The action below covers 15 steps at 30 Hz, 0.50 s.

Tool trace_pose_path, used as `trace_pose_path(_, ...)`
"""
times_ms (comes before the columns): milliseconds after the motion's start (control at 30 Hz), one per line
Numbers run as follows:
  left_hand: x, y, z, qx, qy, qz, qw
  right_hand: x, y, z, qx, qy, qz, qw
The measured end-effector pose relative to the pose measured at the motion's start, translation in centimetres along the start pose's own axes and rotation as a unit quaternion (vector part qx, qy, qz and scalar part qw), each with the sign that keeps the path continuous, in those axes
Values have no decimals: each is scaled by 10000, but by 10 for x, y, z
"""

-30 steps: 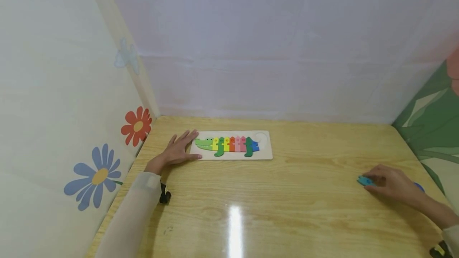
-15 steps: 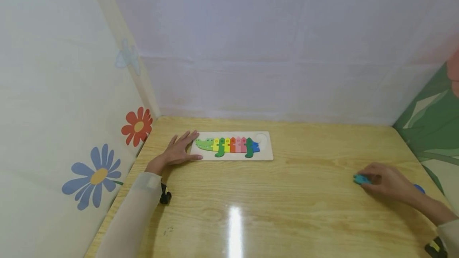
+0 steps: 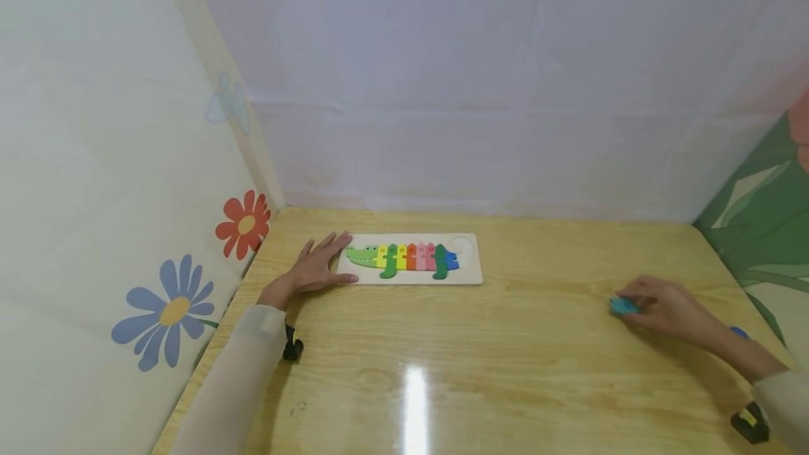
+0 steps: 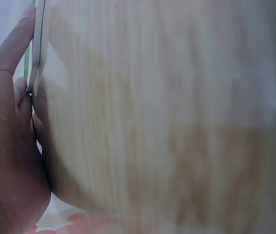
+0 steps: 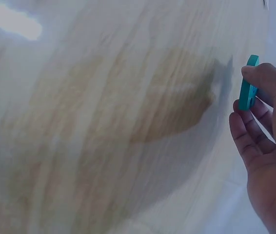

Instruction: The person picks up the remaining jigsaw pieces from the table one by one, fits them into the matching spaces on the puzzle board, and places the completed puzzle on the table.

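Observation:
A white puzzle board (image 3: 411,279) lies toward the back of the table, with a crocodile (image 3: 363,255) built of coloured pieces in it. At its right end, a curled tail-shaped recess (image 3: 464,247) shows bare. My left hand (image 3: 311,267) rests at the board's left end, fingers spread, thumb and fingertips on its edge. Over the right part of the table, my right hand (image 3: 670,307) pinches a teal puzzle piece (image 5: 248,84) between thumb and fingers. The right wrist view shows this piece on edge, held above the tabletop.
Behind my right wrist a blue piece (image 3: 738,333) lies on the table, partly hidden. The wooden table (image 3: 505,357) meets a pale cloth wall (image 3: 404,125) at the back, with flower-printed walls at the left and right.
My right hand has moved left and slightly toward the back with the teal puzzle piece, uncovering a bit of the blue piece. The left hand has stayed on the board.

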<state>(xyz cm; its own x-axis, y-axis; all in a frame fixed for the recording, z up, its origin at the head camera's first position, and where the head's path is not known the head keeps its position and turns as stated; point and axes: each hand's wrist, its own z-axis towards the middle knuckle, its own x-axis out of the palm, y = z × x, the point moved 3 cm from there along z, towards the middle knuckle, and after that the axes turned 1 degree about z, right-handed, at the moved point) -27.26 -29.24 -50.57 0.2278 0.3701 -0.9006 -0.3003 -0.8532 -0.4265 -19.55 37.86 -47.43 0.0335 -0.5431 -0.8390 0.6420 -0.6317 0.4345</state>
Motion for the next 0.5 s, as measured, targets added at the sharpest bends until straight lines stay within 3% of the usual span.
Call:
trace_pose_path(267,-2,-2,-1,-51,60,9,10000,1,5,18,-368,-109,-76,9992)
trace_pose_path(500,-2,-2,-1,-78,81,32,9999,3,11,33,-434,-136,-87,9989)
